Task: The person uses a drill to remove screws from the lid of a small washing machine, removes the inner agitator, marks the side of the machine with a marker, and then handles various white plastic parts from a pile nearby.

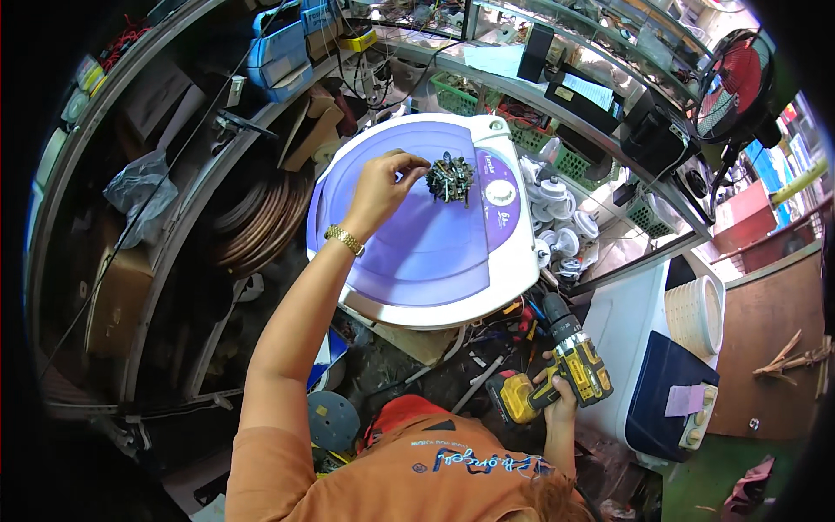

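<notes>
Nearest, the right hand (pixel 561 396) was clenched around the handle of a yellow-and-black cordless drill (pixel 565 361), held low beside the body with the chuck aimed up toward the edge of the washing machine lid (pixel 417 244). Below it, loose hand tools (pixel 517 317) lay scattered on the cluttered floor. Keeping the drill parked and pointed away like that seemed wise while the other hand did the fine work.

Farther out, the left hand (pixel 383 187), a gold bracelet (pixel 345 239) at its wrist, reached across the purple-and-white lid, its fingertips pinched at the edge of a small heap of screws and metal fittings (pixel 450 178). Whether that grip had actually closed on a piece could not be told. The heap sat on the lid's far half, just beside the white control knob (pixel 499 192). To pick well, I judged it best to lift one piece off the rim of the pile rather than dig into it, since the smooth lid would let spilled screws roll off.

Beyond the machine, white plastic parts (pixel 557 213) were piled near green baskets (pixel 535 122), and a red fan (pixel 735 83) stood at the far right.
</notes>
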Tool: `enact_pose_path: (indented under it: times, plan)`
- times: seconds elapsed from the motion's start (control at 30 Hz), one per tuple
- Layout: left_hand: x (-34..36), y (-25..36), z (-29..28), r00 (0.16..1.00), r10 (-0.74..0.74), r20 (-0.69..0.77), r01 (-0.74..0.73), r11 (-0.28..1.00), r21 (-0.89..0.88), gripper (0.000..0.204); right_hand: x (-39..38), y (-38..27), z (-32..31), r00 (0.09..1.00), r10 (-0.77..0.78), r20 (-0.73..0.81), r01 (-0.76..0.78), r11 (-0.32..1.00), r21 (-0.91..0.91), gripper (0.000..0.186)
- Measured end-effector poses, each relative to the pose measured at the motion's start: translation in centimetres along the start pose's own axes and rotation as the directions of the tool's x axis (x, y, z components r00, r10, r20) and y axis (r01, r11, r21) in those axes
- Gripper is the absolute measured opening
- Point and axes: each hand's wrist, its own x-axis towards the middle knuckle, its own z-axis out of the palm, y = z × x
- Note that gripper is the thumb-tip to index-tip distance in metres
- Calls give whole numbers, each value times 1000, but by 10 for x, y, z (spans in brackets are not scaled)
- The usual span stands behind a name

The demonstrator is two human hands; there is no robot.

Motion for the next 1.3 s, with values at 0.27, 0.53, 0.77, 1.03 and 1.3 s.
enact_pose_path:
  times: [0.27, 0.53, 0.77, 1.03, 1.3]
  plan:
    - [15, 5, 1, 996, -4, 93, -12, 986, 168, 15, -28, 12, 38, 994, -52, -99, 53, 999, 6, 65]
    - [24, -14, 10, 976, -169, 135, 186, 975, -126, 18, -48, 22, 56, 987, -29, -155, 29, 1000, -3, 65]
    - [-15, 31, -12, 864, -229, 449, 468, 34, -883, 8, -60, 14, 70, 982, -178, -58, 176, 983, -45, 65]
    - [-113, 66, 4, 718, -163, 676, 504, -548, -668, 12, -111, 33, 19, 968, 142, 207, -184, 962, 202, 84]
    - [-173, 74, 14, 661, -267, 702, 529, -498, -687, 21, -71, 53, 63, 732, 651, -202, -681, 706, -192, 42]
